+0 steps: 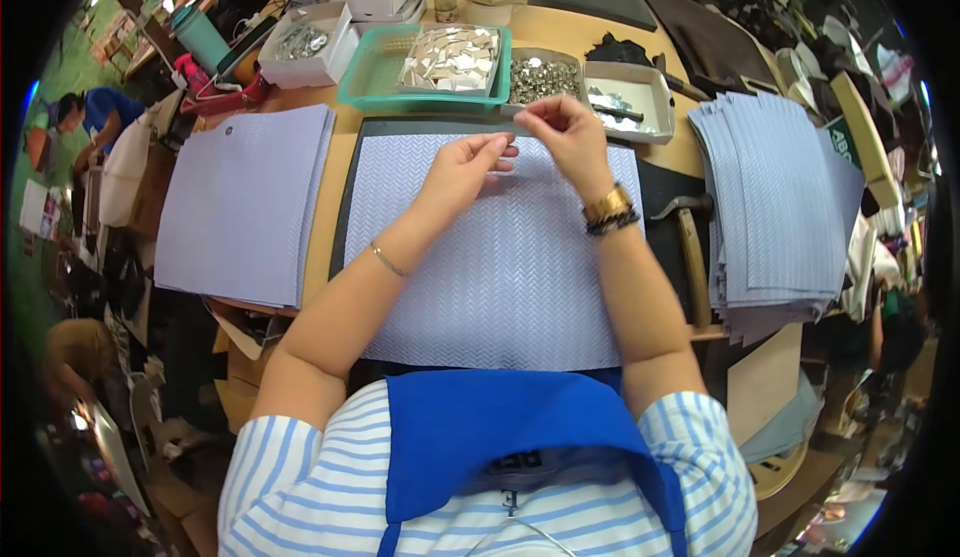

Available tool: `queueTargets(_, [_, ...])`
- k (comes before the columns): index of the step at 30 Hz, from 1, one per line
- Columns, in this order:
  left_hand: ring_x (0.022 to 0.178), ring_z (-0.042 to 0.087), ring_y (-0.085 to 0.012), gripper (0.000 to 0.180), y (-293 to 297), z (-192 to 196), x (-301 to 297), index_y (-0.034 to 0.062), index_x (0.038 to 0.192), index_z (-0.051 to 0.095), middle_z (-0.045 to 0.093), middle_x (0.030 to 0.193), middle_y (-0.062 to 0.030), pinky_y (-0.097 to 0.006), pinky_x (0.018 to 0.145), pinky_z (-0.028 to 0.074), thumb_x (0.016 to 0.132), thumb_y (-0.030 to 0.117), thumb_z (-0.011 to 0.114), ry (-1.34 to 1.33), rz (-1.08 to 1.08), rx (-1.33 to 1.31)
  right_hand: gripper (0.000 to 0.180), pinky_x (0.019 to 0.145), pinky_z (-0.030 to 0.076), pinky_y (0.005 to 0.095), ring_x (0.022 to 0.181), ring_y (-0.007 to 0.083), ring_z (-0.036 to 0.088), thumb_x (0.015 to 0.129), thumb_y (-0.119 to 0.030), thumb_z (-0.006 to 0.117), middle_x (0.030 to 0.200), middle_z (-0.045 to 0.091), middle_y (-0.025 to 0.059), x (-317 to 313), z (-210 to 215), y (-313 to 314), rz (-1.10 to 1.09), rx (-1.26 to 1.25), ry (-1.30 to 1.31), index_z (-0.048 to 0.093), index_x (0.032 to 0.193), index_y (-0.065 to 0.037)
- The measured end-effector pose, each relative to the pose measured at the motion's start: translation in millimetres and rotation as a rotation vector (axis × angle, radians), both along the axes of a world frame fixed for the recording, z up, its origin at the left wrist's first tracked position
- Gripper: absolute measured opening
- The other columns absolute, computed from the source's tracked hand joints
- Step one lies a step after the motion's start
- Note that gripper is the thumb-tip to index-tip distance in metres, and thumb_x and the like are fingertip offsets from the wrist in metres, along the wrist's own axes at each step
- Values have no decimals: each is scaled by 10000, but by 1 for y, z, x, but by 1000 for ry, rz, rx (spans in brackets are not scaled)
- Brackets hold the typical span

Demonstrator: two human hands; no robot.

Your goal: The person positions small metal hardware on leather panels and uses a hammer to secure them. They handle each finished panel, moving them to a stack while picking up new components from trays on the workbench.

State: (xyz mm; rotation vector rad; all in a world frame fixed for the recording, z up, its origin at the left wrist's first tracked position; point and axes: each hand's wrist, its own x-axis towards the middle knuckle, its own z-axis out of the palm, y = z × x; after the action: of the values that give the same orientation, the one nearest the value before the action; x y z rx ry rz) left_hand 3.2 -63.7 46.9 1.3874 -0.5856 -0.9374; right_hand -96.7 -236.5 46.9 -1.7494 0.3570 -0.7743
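Blue apron cloth point(510, 407) bulges up over a striped shirt point(330, 467), its upper edge close to the near edge of a lavender herringbone-embossed sheet point(490, 277). That sheet lies flat on a dark board point(400, 125), whose rim shows beyond the sheet's far and left edges. Both hands are raised over the far part of the sheet, near each other. On the left hand point(466, 165), the thumb is brought to the index finger and the other fingers curl loosely; on the right hand point(577, 139), thumb and index tips come together. Whether either pinches something small, I cannot tell.

Between the forearms the embossed surface lies open down to its near edge. To the left, a strip of wooden tabletop point(333, 197) separates the board from a stack of lavender sheets point(245, 207). To the right, room is tighter: a hammer point(692, 257) lies lengthwise on a dark mat point(660, 247), between the right forearm and a fanned, uneven-edged pile of lavender sheets point(775, 197). Beyond the board's far edge, a green plastic tray point(362, 72), a box of metal fittings point(545, 79) and a white carton point(655, 107) line up closely, limiting forward reach.
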Motion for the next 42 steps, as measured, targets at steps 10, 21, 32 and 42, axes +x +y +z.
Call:
queueTargets(10, [984,686,-81,296,-13,-22,13,85,1204,752,753,1089,-1,-249,856,552,1043,325,687,87,9,-34,165,860,610,299,949,162,751,902,-8,787,1029,760,87,-14,-13,12,137,-158,-78,763,1065,-1])
queueTargets(21, [1028,692,-119,348,-13,-3,43,51,1225,743,756,1103,-24,-284,923,558,973,288,783,70,-153,80,205,896,606,320,1002,198,764,881,11,785,1076,783,126,-12,-15,11,148,-237,-102,750,1083,2])
queueTargets(32, [1016,702,-172,333,-20,-6,45,42,1186,756,766,1106,-62,-347,901,561,990,310,745,-520,-171,110,241,795,613,305,914,182,782,883,-27,783,1033,791,126,-12,-23,11,34,-261,-22,751,1122,-20])
queueTargets(42, [1060,688,-347,303,-26,-10,62,53,1138,740,738,1119,-165,-429,944,535,934,275,706,-1099,-184,301,169,791,612,324,872,218,782,873,-65,791,994,800,127,-13,-36,4,74,-314,141,790,1039,-31])
